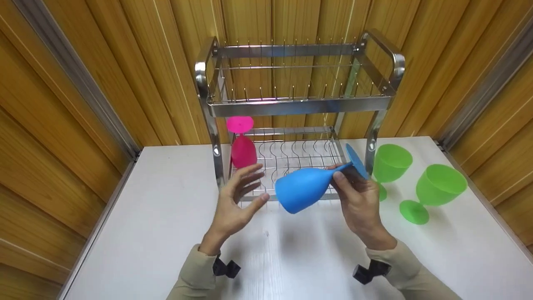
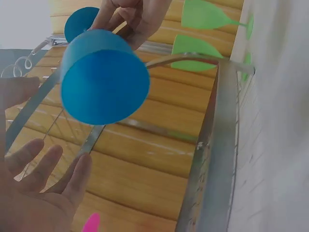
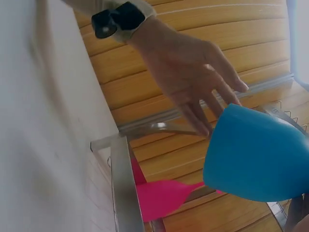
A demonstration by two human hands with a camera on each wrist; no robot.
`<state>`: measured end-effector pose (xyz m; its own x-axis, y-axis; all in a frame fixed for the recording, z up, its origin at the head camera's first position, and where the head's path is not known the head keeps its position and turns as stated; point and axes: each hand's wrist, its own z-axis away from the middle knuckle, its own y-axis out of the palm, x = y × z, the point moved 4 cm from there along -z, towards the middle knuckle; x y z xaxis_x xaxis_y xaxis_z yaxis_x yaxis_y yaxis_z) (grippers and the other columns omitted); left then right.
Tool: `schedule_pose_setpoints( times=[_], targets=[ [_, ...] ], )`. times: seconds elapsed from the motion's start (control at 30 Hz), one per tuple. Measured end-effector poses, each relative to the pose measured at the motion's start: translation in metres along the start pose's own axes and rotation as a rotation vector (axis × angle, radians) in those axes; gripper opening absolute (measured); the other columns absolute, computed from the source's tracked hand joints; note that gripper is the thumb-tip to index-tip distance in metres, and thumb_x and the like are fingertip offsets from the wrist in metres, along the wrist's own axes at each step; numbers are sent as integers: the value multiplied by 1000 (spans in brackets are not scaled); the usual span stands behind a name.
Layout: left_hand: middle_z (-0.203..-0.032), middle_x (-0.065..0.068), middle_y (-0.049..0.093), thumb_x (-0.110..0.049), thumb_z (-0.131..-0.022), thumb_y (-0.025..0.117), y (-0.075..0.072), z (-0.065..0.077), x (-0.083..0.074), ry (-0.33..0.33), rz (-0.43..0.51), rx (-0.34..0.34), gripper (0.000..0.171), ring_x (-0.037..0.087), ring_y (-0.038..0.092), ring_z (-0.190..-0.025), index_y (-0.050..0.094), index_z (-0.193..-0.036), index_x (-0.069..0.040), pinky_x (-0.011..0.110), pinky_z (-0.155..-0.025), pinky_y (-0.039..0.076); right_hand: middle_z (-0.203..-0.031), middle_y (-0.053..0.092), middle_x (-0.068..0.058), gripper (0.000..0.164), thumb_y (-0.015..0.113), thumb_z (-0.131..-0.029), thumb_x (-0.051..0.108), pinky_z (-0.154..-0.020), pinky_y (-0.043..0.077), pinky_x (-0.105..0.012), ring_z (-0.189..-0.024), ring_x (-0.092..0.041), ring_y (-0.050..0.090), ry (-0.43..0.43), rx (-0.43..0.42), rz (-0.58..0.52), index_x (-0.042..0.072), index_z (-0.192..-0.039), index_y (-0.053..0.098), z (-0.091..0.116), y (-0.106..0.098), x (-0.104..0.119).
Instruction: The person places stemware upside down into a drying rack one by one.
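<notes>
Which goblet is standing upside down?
The pink stemmed goblet, foot up in the silver metal rack; the blue stemmed goblet is held tilted, both green goblets stand upright.

We can read no text, label, brand, number or sign: none on the blue stemmed goblet [image 1: 303, 189], the pink stemmed goblet [image 1: 244, 153], the two green stemmed goblets [image 1: 438, 187] or the silvery metal two-tier rack [image 1: 300, 108].

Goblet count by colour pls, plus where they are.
Blue goblet: 1, held by the stem in the right hand
Pink goblet: 1, upside down on the lower tier of the dish rack
Green goblets: 2, upright on the white table, right of the rack
Total: 4
</notes>
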<state>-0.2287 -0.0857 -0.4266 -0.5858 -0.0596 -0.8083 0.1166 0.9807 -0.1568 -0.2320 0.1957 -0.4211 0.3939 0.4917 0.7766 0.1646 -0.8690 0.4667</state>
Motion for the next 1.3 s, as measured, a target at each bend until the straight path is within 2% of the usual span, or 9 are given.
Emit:
schedule_pose_setpoints(
  times=[0.17,0.27,0.33,0.43,0.63,0.77,0.9,1.07,1.3],
  targets=[
    [-133,12,71,-1,-92,82,-35,-9,-1,64,-175,-199,49,34,71,-122,64,-137,-2,41,-103,62,-108,78,-4,22,67,-100,-8,-107,60,-36,-109,-18,74,-69,26,183,-9,-122,71,-29,7,1],
    [-127,11,73,-1,-92,82,-54,-11,4,66,-285,-313,42,33,72,-115,67,-131,-1,42,-97,64,-105,78,-1,30,72,-97,-7,-103,61,-32,-106,-17,75,-97,42,302,-17,-124,66,-45,13,-1],
    [-125,11,73,-1,-91,82,-63,-11,9,53,-333,-370,41,32,72,-115,68,-130,-1,46,-96,64,-105,78,0,31,74,-96,-6,-103,61,-31,-106,-16,76,-99,53,375,-18,-124,66,-55,18,-3],
    [-127,13,72,-1,-91,82,-73,-10,16,28,-377,-425,43,32,70,-118,67,-131,-1,48,-97,64,-105,80,-2,29,75,-95,-5,-105,60,-32,-108,-16,76,-77,62,471,-11,-124,72,-69,25,-10],
    [-134,12,68,-4,-91,83,-78,-9,30,-54,-399,-423,51,34,71,-121,64,-138,-3,51,-99,63,-117,79,-17,28,76,-97,0,-109,58,-48,-118,-28,75,-87,126,590,-4,-124,75,-90,38,-30],
    [-134,13,68,-4,-90,83,-77,-9,35,-80,-395,-415,53,35,72,-119,63,-139,-2,51,-97,64,-122,78,-20,30,76,-98,4,-110,56,-56,-122,-37,73,-72,131,644,-3,-126,74,-100,43,-49],
    [-133,15,68,-3,-91,82,-78,-8,44,-97,-397,-414,52,36,74,-114,64,-140,-3,50,-95,65,-122,77,-19,28,75,-99,5,-110,57,-56,-121,-37,73,-54,114,662,-2,-126,74,-111,44,-70],
    [-130,16,69,-1,-91,82,-79,-7,50,-108,-383,-400,50,34,76,-107,65,-139,-5,44,-92,66,-116,78,-20,21,75,-98,3,-105,60,-52,-114,-37,75,-82,108,675,-4,-119,77,-126,49,-94],
    [-128,15,71,4,-90,81,-80,-6,55,-120,-386,-399,50,31,77,-102,66,-137,-4,41,-90,67,-113,80,-19,18,73,-98,3,-100,63,-50,-110,-35,77,-89,76,774,-3,-115,78,-143,54,-116]
  ],
)
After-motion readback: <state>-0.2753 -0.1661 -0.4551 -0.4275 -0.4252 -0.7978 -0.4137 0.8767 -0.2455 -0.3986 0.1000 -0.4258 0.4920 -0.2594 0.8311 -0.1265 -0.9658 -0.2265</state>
